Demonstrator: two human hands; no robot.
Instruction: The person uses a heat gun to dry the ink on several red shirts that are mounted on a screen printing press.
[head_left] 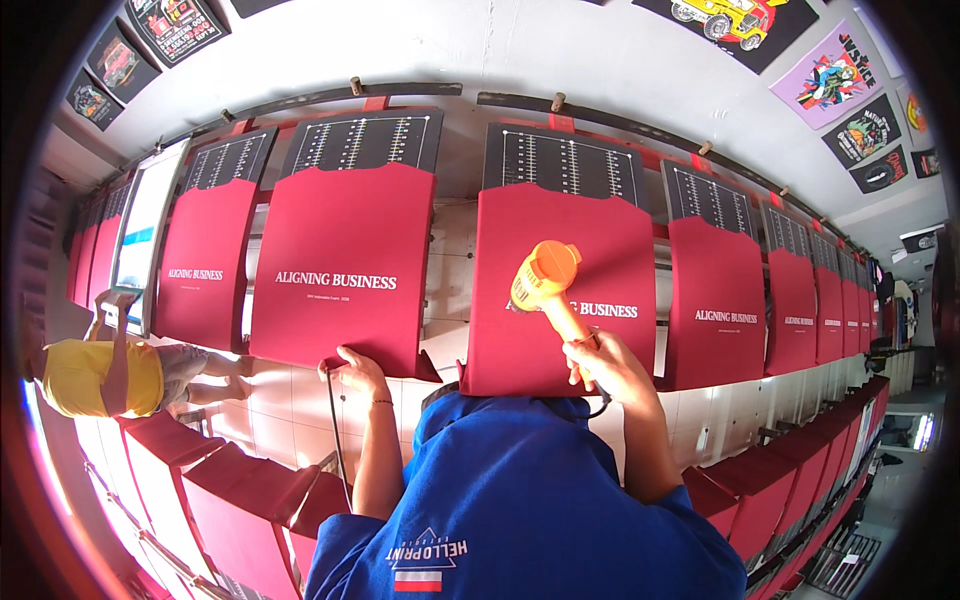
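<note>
An orange heat gun (545, 278) is gripped by its handle in my right hand (612, 368). Its head is over the white lettering of a red T-shirt (510, 345) stretched on a board in front of me, covering part of the print. A dark cord runs from the handle's lower end. My left hand (358, 374) is at the lower edge of the neighbouring red T-shirt (345, 230), its fingers curled around a black cord (336, 425) that hangs toward my forearm. The dark boards show at the shirts' necks, marked with white measuring lines.
More boards with red shirts, such as one on the right (715, 290), line both sides. At the left, a person in a yellow top (90, 378) holds a white-framed screen (150, 240). Behind me runs another row of red-covered boards (240, 510). Printed samples (830, 75) hang beyond.
</note>
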